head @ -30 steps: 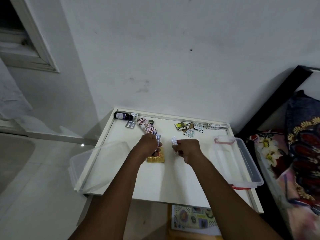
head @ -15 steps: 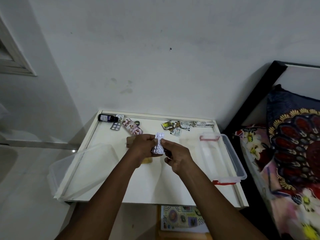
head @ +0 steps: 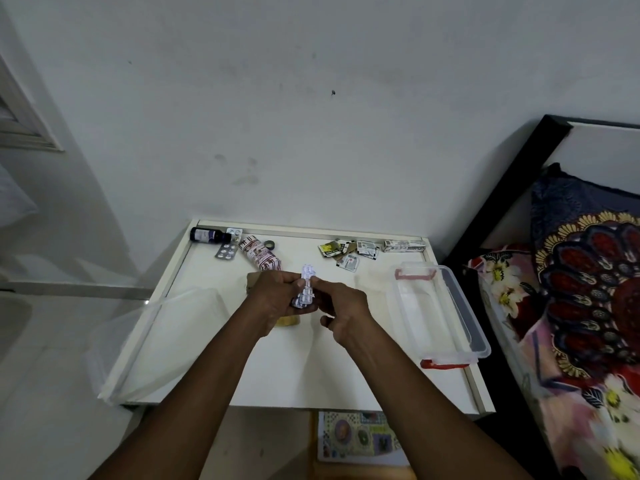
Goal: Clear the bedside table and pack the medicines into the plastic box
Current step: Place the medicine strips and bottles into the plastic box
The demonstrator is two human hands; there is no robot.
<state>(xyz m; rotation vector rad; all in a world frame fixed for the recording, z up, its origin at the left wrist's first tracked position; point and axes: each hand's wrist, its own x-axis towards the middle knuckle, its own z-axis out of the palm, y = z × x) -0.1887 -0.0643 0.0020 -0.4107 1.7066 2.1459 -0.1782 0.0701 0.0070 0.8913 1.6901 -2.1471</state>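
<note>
— While blister strips [head: 304,287] were pinched between left hand [head: 273,299] and right hand [head: 343,306] above the bedside table [head: 311,368], was anything packed?
— Nothing was seen in the plastic box [head: 446,306] at its right edge; bottle [head: 207,234] and sachets [head: 346,252] were left unpacked.

Left hand [head: 273,299] and right hand [head: 343,306]: both are gripping a stack of blister strips [head: 306,287] above the bedside table [head: 311,375].
Plastic box [head: 460,306]: is sitting open at the table's right edge.
Clear lid [head: 162,341]: is overhanging the left edge.
Dark bottle [head: 207,234], patterned roll [head: 261,258], sachets [head: 346,252] and carton [head: 404,245]: are lying along the back.
</note>
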